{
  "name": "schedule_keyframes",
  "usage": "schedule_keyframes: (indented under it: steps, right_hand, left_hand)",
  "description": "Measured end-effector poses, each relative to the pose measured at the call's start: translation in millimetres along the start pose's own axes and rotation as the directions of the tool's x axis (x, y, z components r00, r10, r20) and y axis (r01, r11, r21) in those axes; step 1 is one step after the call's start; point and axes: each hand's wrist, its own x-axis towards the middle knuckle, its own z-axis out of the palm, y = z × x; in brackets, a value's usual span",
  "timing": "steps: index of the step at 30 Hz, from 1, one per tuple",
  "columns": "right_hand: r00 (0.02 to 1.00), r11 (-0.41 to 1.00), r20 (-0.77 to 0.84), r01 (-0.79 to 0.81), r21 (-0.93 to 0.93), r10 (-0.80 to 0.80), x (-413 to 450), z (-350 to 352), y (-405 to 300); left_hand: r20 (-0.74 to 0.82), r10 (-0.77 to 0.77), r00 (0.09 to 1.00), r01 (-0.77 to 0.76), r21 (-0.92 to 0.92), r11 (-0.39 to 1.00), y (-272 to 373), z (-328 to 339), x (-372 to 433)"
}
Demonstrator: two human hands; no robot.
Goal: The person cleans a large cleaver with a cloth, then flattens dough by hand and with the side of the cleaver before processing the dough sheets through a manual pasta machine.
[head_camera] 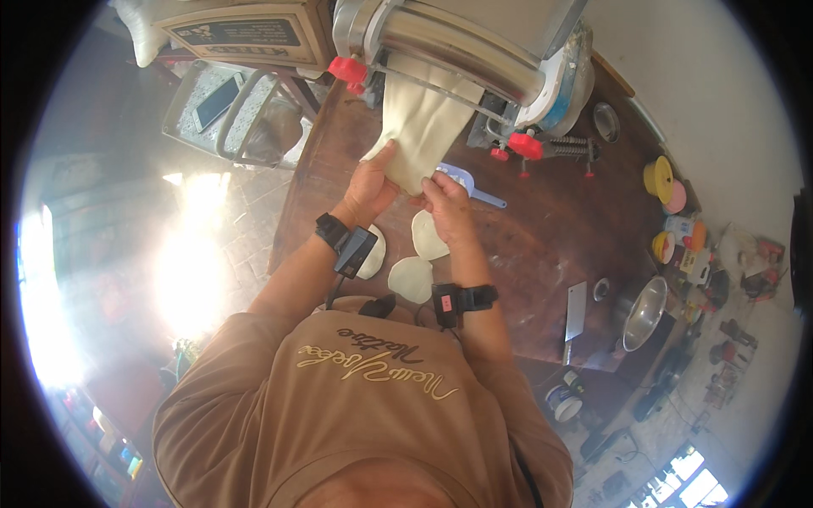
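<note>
A wide sheet of pale dough hangs from the steel rollers of a dough sheeter at the top of the view. My left hand grips the sheet's lower left edge, thumb on top. The fingers of my right hand pinch its lower end. Below my hands, flat dough rounds lie on the brown table: one in the middle, another partly behind my right wrist, and a third partly covered by my left wrist's strapped device. A blue plastic scoop with white powder lies just beyond my right hand.
A cleaver, a steel bowl and a small round metal dish sit on the right of the table. Colourful tubs line the wall side. At upper left are a cardboard box and a chair holding a phone.
</note>
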Motion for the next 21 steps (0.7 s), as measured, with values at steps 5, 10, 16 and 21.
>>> schedule_keyframes:
  steps: [5,10,16,21]
  right_hand:
    - [0.970,0.904,-0.211,0.016,-0.427,-0.117,6,-41,0]
    - [0.893,0.291,-0.035,0.109,-0.951,-0.448,23,-74,12]
    - [0.904,0.001,0.174,0.189,-0.982,-0.390,51,-82,39]
    - [0.963,-0.161,0.216,0.190,-0.969,-0.161,64,-78,58]
  left_hand:
    - [-0.089,0.126,0.988,-0.114,0.119,0.986,13,12,-14]
    - [-0.107,0.328,0.939,-0.295,0.244,0.924,14,2,-21]
    - [-0.126,0.314,0.941,-0.271,0.274,0.923,23,-11,-35]
    - [-0.159,0.340,0.927,-0.273,0.336,0.901,32,-14,-53]
